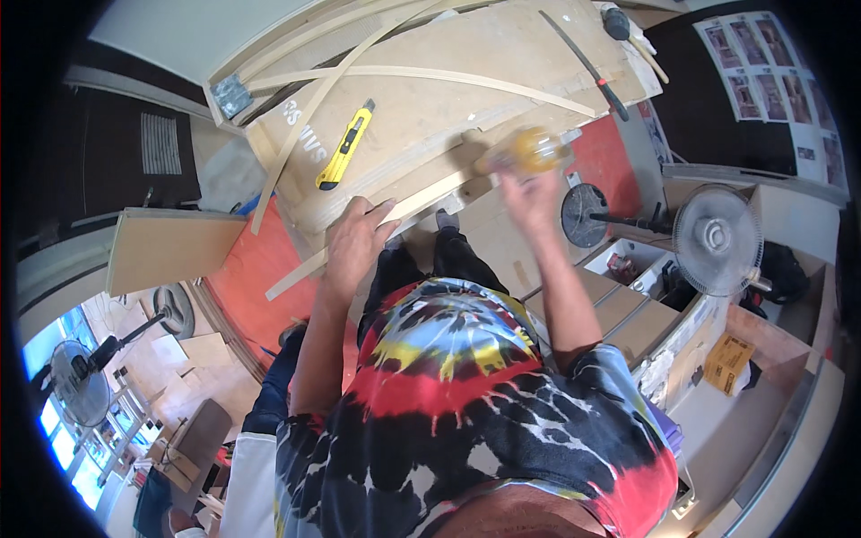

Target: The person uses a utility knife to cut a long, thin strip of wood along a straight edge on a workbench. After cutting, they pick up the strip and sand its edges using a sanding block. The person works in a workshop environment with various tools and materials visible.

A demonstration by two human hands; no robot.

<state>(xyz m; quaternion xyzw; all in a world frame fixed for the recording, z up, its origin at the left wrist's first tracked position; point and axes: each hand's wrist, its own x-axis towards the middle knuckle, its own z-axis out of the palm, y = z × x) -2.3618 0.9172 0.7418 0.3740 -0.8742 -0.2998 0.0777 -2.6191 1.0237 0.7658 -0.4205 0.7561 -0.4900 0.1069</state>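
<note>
From where I stand, two bare hands work at the near edge of the bench: the left hand, fingers bent, holds one pale wooden strip that runs along that edge and juts past the near left corner; the right hand is closed round one amber-headed tool, too blurred to name. At least three other strips lie farther back, two crossing toward the far left corner, where one bluish-grey block sits. I count one yellow utility knife near the left edge, one file near the right edge, one black-headed mallet at the far right corner, and two fans beyond the bench. The left hand hides part of its strip.
</note>
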